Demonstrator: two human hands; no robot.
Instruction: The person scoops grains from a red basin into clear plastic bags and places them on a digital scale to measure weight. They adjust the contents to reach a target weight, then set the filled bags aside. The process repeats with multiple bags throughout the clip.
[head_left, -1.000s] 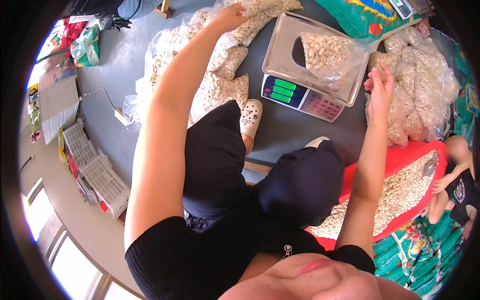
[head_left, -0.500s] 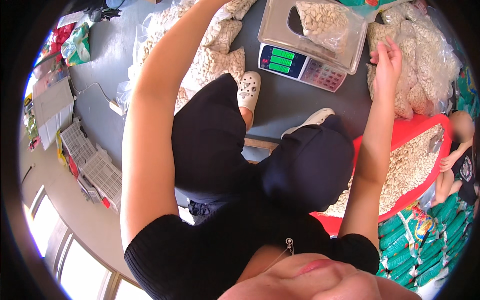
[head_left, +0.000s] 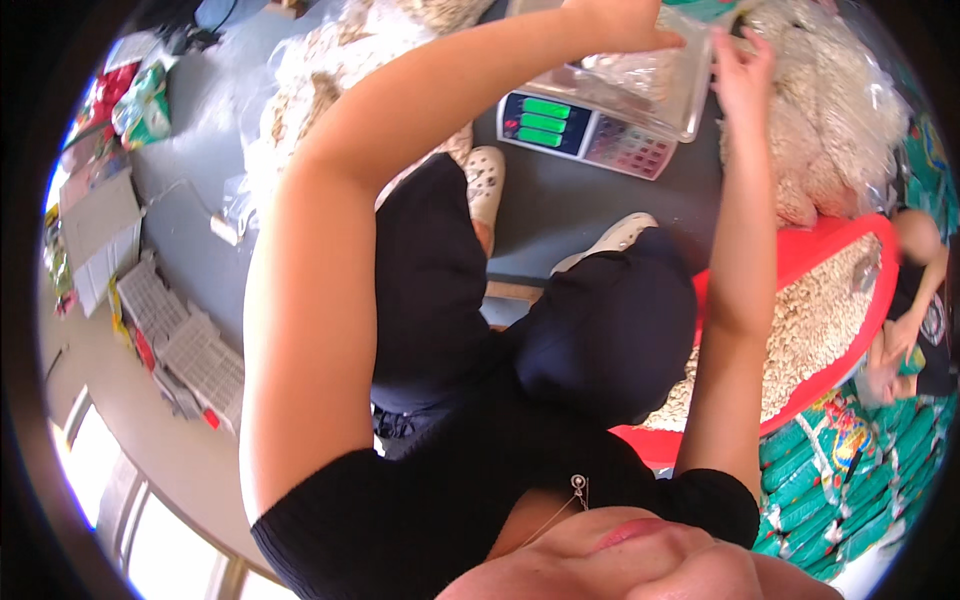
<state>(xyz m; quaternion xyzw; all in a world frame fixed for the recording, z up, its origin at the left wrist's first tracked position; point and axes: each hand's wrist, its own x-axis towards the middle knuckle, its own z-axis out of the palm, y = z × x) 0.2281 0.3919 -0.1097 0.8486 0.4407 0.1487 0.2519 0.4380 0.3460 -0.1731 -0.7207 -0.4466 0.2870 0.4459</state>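
A digital scale (head_left: 585, 137) with a metal pan (head_left: 685, 100) stands at the top middle, its green display lit. On the pan lies a clear plastic bag of large white seeds (head_left: 630, 72). My left hand (head_left: 622, 22) reaches over this bag, blurred and partly cut by the upper edge, a finger stretched toward the right. Just right of the pan is my right hand (head_left: 742, 72), fingers apart and pointing up beside a green package (head_left: 705, 8). I see nothing held in either hand; whether the fingertips touch the package is unclear.
Filled seed bags lie on the left (head_left: 310, 110) and right (head_left: 810, 110) of the scale. A red tub (head_left: 880, 300) of loose seeds sits at my right, a seated person (head_left: 915, 300) beyond it. Green sacks (head_left: 800, 490) are stacked below; white crates (head_left: 180, 340) stand far left.
My left hand has swung right from the left-hand bags to above the scale pan. My right hand has moved up and slightly left, toward the green package.
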